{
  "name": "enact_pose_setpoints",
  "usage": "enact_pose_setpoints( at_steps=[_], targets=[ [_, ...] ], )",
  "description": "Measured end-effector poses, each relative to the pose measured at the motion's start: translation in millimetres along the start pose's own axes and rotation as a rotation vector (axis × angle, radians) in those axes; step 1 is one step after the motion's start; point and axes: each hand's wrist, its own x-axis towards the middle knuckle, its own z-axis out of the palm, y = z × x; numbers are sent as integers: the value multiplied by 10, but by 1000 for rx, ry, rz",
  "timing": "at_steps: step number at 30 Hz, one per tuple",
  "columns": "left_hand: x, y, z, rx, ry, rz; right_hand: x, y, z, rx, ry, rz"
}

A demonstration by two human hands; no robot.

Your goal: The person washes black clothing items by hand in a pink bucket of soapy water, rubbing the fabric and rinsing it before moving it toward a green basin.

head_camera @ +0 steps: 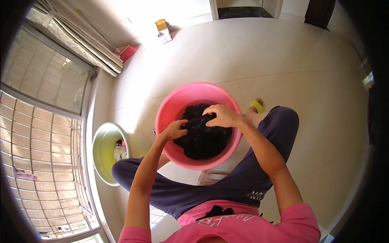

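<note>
A large pink plastic basin (170, 103) stands in front of me, between my knees. Wet-looking black cloth (206, 142) lies in it, with dark liquid around its edge. My left hand (177, 130) is at the left part of the black cloth, thumb and fingers curled on it. My right hand (221, 116) is at the upper right of the cloth, its fingers bent around a raised fold. Both hands are inside the basin's rim and seem to grip the same cloth. The fingertips are partly hidden in the dark fabric.
A pale green basin (98, 152) with white, black and pink items stands left of my knee, by the barred window (39, 133). Below the pink basin is part of a small stool (208, 177). A pink dustpan (127, 53) and an orange-and-white object (164, 31) sit along the walls.
</note>
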Motion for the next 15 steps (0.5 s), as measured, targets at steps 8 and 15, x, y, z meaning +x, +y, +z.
enact_pose_setpoints(
  at_steps=[8,15],
  targets=[
    [-121,-7,-61,33,448,120,15,-150,-113,219,23,14],
    [-336,256,-384,-590,490,37,42,-308,-201,444,145,55]
  ],
)
